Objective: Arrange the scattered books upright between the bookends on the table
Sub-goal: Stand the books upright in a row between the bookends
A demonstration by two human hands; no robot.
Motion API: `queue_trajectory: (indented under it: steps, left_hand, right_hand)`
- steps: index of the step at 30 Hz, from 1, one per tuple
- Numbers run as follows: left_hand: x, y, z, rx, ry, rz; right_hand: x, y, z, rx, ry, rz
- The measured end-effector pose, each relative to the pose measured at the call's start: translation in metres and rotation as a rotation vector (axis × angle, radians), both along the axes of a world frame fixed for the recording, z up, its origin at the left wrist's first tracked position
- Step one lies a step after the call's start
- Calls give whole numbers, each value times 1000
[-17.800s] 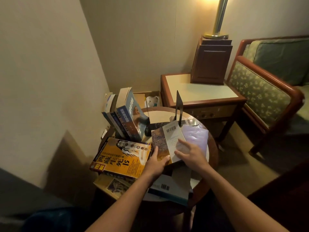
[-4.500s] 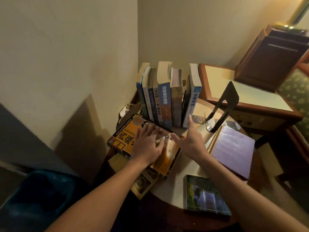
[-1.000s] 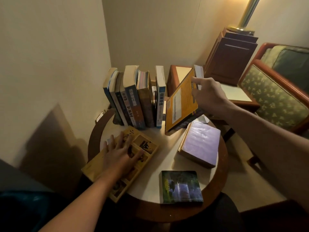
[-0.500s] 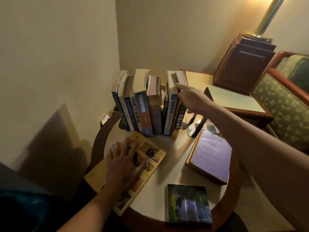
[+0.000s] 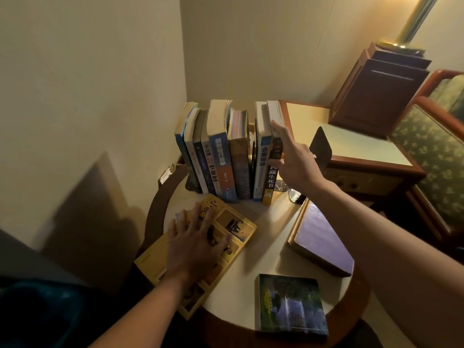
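Observation:
Several books stand upright in a row (image 5: 223, 156) at the back of the round table (image 5: 271, 249). The orange-spined book (image 5: 270, 182) stands at the row's right end. My right hand (image 5: 293, 159) presses against its right side with straight fingers, thumb across the spine. The black bookend (image 5: 320, 149) stands just right of that hand, apart from the row. My left hand (image 5: 195, 244) lies flat with spread fingers on a yellow book (image 5: 236, 227) lying at the front left. A purple book (image 5: 321, 237) and a green book (image 5: 288, 302) lie flat on the right. The left bookend is hidden.
A wooden side table (image 5: 351, 146) with a lamp base (image 5: 381, 91) stands behind on the right, and a patterned armchair (image 5: 431, 156) beyond it. Walls close the corner behind and left of the row. A dark blue object (image 5: 37, 315) sits low on the left.
My right hand carried the orange book in tilted, then set it upright at the row's right end. My left hand stayed on the yellow book.

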State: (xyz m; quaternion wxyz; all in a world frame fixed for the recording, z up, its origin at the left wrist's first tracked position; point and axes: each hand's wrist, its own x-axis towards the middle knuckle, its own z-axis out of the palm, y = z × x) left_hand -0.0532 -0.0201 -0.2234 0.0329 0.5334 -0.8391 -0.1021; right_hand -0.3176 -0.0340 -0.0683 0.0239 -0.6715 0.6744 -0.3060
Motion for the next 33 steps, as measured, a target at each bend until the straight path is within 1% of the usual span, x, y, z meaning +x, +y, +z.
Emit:
queue_trajectory:
  steps: [4,12,21,24,28,33]
  left_hand:
    - [0,0,-1,-28,24,-2]
    - [0,-1,-1,-38,8,-2]
    - [-2,-2,3,30,3,18]
    - [-1,-1,3,13,-11,27]
    - [1,0,0,13,18,28]
    - [15,8,0,41,48,46]
  right_hand:
    - [1,-7,-3,-25,31,-3]
    - [-2,-11,-12,-78,95,-7]
    - [2,8,-24,-51,-8,-74]
    - [-1,21,-27,-38,5,-58]
    - [-3,49,-33,36,3,-43]
    - [-7,93,-49,217,69,-114]
